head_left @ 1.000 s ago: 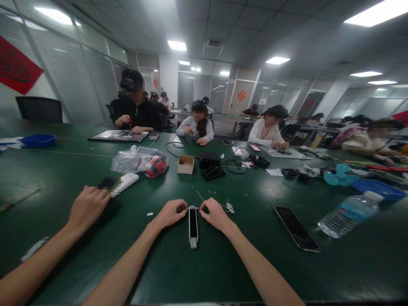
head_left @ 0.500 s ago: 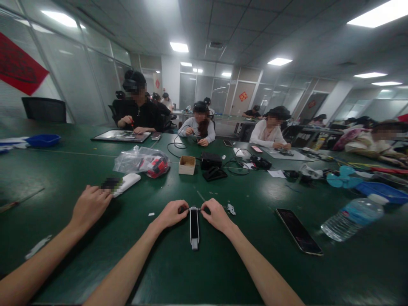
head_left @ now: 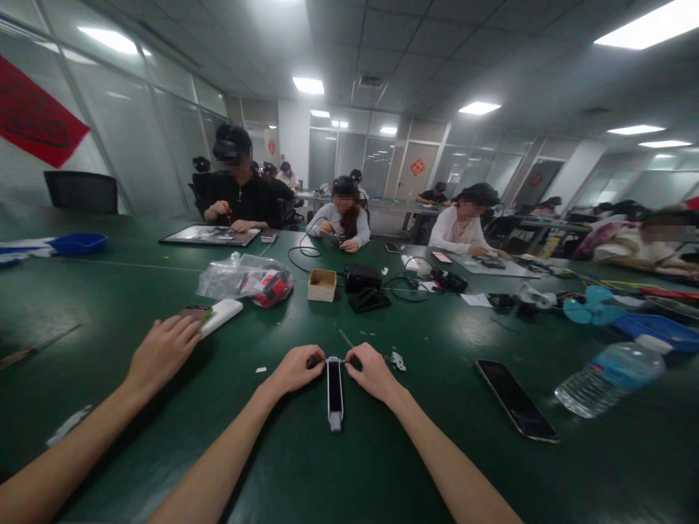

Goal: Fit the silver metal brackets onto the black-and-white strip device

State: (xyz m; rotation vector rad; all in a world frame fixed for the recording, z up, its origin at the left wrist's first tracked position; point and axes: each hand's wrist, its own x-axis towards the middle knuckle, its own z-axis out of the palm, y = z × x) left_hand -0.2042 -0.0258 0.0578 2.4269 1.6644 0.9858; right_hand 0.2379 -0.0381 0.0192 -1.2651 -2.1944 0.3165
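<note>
Neighbour's hand (head_left: pixel 164 351) flattens over a white device (head_left: pixel 223 316), left of the left hand (head_left: pixel 299 370); that and the right hand (head_left: pixel 373 370) pinch the slim gadget (head_left: pixel 335 394), work apparently undisturbed.

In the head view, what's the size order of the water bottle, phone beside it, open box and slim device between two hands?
Largest to smallest:
Water bottle
Phone
Slim device, open box: too alike to rank

dark piece (head_left: pixel 312 361) in left hand (head_left: pixel 298 370): partly hidden | red banner (head_left: pixel 41 113): cut off left
</note>
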